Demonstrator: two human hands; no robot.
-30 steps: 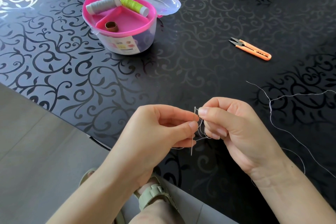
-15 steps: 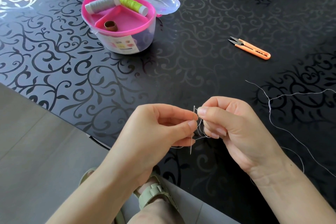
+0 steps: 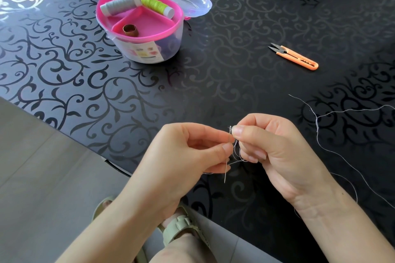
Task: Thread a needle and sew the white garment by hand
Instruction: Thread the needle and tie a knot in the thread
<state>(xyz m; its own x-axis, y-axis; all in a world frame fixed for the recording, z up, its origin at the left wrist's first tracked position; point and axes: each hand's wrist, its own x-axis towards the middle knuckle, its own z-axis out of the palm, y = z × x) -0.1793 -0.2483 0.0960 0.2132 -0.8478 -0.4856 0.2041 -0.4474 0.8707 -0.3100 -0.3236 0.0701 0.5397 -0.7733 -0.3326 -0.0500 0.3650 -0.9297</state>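
Observation:
A thin steel needle [image 3: 226,168] stands almost upright, eye up, pinched between thumb and forefinger of my left hand [image 3: 188,156]. My right hand [image 3: 275,156] pinches the pale grey thread [image 3: 320,141] right at the needle's eye. Small loops of the thread hang between the two hands. The rest of it trails off to the right over the black table [image 3: 213,70]. No white garment is in view.
A round sewing box [image 3: 171,47] with a pink tray and open clear lid stands at the back left; it holds a grey spool [image 3: 119,4], a green spool [image 3: 156,4] and a thimble [image 3: 130,30]. Orange thread snips [image 3: 295,57] lie at the right. The table edge runs diagonally near my knees.
Both hands stay in place with only slight shifts of the fingers at the needle's eye. The thread and needle keep their position.

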